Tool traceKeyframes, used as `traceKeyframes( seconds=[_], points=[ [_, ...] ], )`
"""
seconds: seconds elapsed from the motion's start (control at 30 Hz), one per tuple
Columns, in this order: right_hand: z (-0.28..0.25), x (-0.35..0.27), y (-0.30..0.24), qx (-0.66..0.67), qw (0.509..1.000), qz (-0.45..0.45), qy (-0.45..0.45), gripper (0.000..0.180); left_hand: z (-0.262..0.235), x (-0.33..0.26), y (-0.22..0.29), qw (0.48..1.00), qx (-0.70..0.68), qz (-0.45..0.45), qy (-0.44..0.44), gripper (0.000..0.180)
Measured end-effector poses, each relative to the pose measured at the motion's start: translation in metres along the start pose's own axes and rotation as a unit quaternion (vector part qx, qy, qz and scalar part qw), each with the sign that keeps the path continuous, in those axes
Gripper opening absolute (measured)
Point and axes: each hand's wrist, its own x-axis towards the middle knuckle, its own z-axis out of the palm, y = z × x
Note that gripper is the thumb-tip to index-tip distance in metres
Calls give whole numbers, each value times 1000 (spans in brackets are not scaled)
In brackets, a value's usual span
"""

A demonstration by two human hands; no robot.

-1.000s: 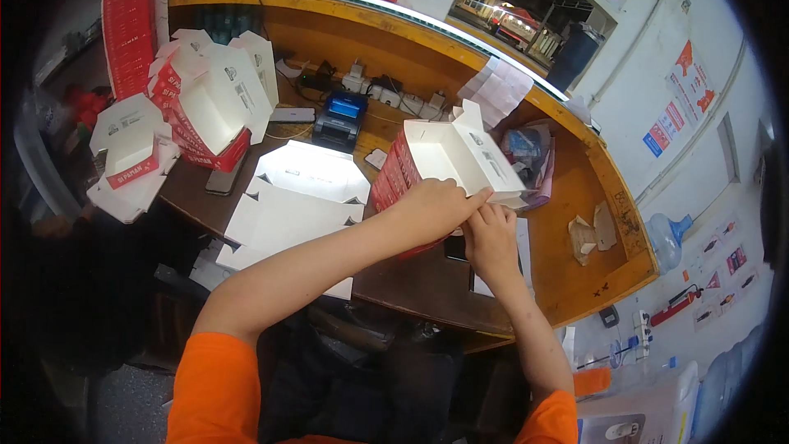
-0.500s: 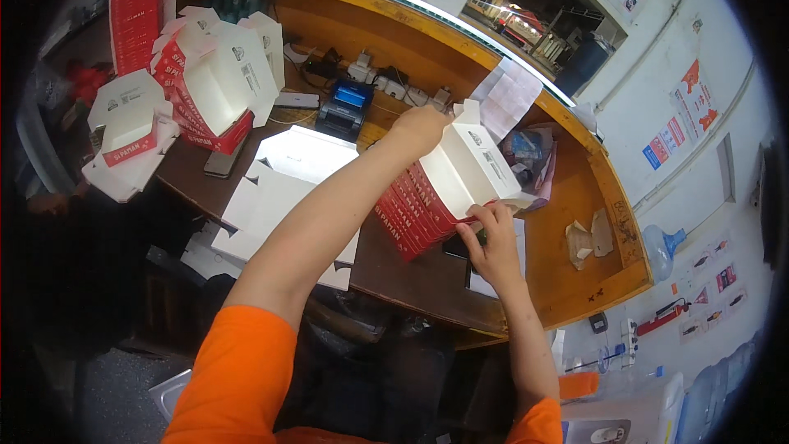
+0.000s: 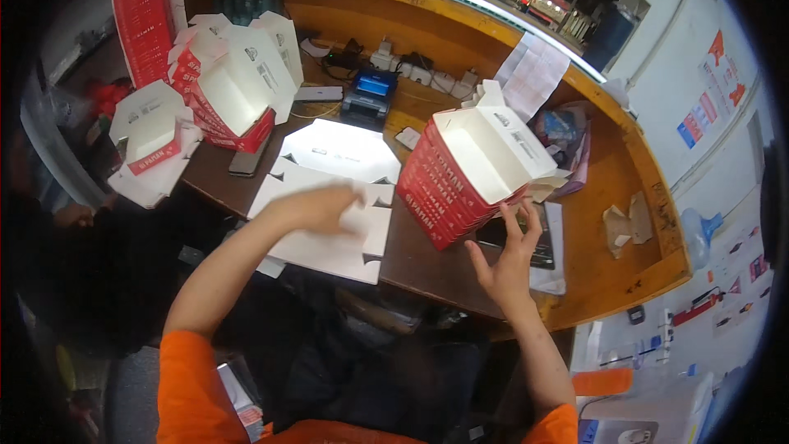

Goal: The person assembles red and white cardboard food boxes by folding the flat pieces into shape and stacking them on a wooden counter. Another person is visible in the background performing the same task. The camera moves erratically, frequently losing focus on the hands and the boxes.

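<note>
A nested stack of red-and-white cardboard food boxes stands on the dark desk, with the top box's white inside showing and its flaps raised. Beside its near right corner is my right hand, fingers spread, the fingertips at or close to the box edge. To the left of the stack lie flat white box blanks with notched edges and a printed flap at the far end. My left hand passes over these blanks, its fingers smeared by motion, so I cannot tell whether it touches them.
More open boxes are stacked at the far left, beside a smaller open box. A small printer, a phone and plugged-in chargers sit along the back. The wooden counter curves around the desk.
My left hand has left the far edge of the box stack and swung left and nearer, over the white blanks. My right hand's fingers have loosened from the stack's near corner.
</note>
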Motion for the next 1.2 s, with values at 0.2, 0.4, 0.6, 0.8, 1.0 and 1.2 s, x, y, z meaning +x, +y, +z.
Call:
traceKeyframes(
  seconds=[0.2, 0.4, 0.6, 0.8, 1.0, 1.2],
  points=[
    [53, -12, 12, -55, 998, 0, 38, 111, 34, -31, -6, 990, 46, -52, -122, 76],
    [63, -17, 45, 15, 996, 53, 66, 97, 17, -21, -37, 993, -51, 14, -107, 32],
    [53, -32, 39, 74, 992, 99, 23, 82, -28, -37, -19, 978, 48, -85, 187, 16],
    [48, -65, -9, 66, 994, 90, 0, 61, -71, -124, 74, 872, 116, -58, 472, 19],
    [58, -163, -109, 539, 696, 280, -383, 68, 25, -171, 132, 963, -257, -23, -80, 63],
    [79, -238, -146, 531, 626, 488, -298, 62, 219, -181, 125, 792, -572, -206, -60, 35]
  ],
)
